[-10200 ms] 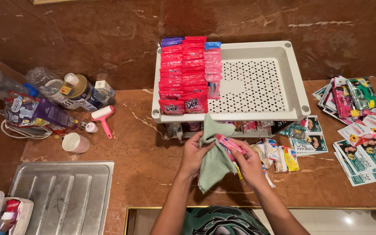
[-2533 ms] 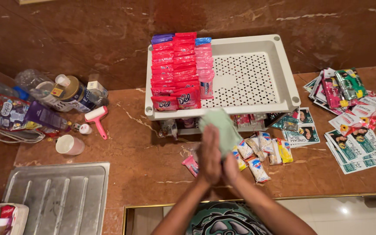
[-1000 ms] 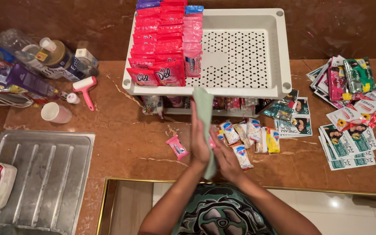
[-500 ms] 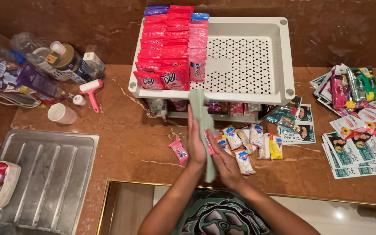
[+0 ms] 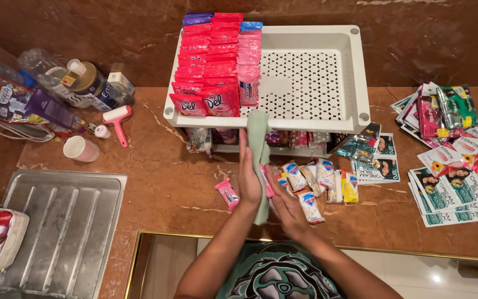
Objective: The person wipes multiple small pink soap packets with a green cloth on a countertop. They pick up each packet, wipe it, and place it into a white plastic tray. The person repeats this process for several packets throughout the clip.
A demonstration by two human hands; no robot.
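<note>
My left hand [image 5: 248, 178] and my right hand [image 5: 285, 203] press together, palm to palm, over the brown stone counter. Between them is a pale green cloth [image 5: 259, 138] that sticks up above my fingers and hangs below my wrists. A pink packet [image 5: 266, 181] is sandwiched in the cloth between my palms, only its edge showing. Another pink packet [image 5: 228, 194] lies on the counter just left of my left hand. Several white soap packets [image 5: 308, 204] lie right of my right hand.
A white perforated tray [image 5: 312, 77] on a rack holds rows of red and pink sachets [image 5: 212, 61]. Shampoo sachets [image 5: 452, 138] are spread at the right. Bottles, a pink roller [image 5: 117, 119] and a cup [image 5: 81, 149] stand at the left, above a steel drainboard [image 5: 62, 227].
Ten seconds ago I wiped a pink packet held in the open cloth. Since then my palms have closed flat on the cloth, and over the last second they stay pressed with slight shifts.
</note>
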